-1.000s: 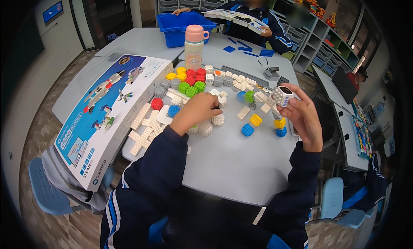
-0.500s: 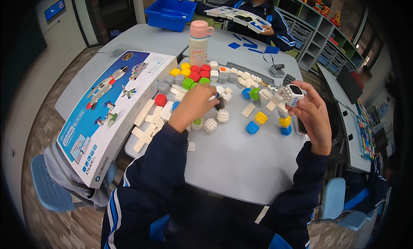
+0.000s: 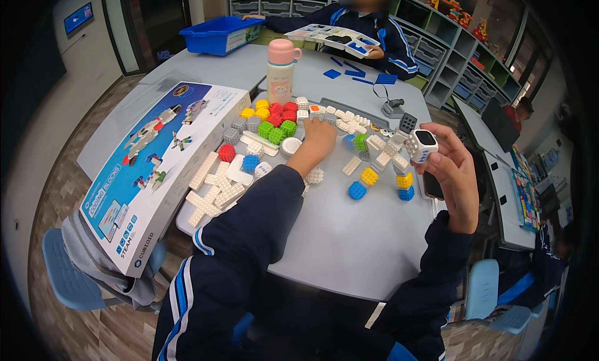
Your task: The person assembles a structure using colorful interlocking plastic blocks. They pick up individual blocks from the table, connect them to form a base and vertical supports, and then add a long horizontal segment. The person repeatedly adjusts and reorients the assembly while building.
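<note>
The right hand [image 3: 454, 168] pinches a white, black-faced, studded plastic cube [image 3: 423, 146] at the grey table [image 3: 349, 255]'s right side. Farther off, the left hand [image 3: 320, 139] reaches to an orange-faced white plastic cube [image 3: 314, 110]; whether it grips anything, I cannot tell.

Being held tilted right of frame centre as a white studded cube [image 3: 422, 146], showing a black panel [image 3: 427, 138]. Resting upper centre as a white block [image 3: 314, 110], showing an orange face [image 3: 315, 108].
</note>
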A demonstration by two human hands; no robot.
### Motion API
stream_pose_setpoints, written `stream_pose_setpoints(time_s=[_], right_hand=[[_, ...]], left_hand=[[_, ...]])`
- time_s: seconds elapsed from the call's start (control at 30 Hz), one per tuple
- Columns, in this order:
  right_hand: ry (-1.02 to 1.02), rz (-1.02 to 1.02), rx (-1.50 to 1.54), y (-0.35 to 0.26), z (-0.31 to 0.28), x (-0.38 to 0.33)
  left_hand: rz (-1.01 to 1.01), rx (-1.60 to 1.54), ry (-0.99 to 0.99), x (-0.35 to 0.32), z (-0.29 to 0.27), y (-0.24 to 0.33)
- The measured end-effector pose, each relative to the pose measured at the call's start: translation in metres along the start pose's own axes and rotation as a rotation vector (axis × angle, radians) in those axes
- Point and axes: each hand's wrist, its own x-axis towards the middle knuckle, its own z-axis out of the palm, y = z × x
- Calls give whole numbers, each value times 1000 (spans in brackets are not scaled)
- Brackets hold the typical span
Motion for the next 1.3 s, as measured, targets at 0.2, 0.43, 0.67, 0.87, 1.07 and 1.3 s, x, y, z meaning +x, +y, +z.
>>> stream_pose_setpoints(time_s=[0.2,0.43,0.67,0.87,1.07,1.3], right_hand=[[-29,-20,88,-3,-2,-2],[-50,3,31,1,3,0],[-31,-29,0,-1,-3,1],[60,-236,110,-19,-1,-15],[155,-491,36,-27,8,-26],[186,-564,-120,-26,6,-26]], left_hand=[[-16,-40,10,11,22,5],[70,-260,189,12,26,2],[183,-769,255,-31,-133,26],[491,-1450,138,-98,-232,40],[549,-1423,270,-103,-230,58],[469,-1483,276,-100,-221,63]])
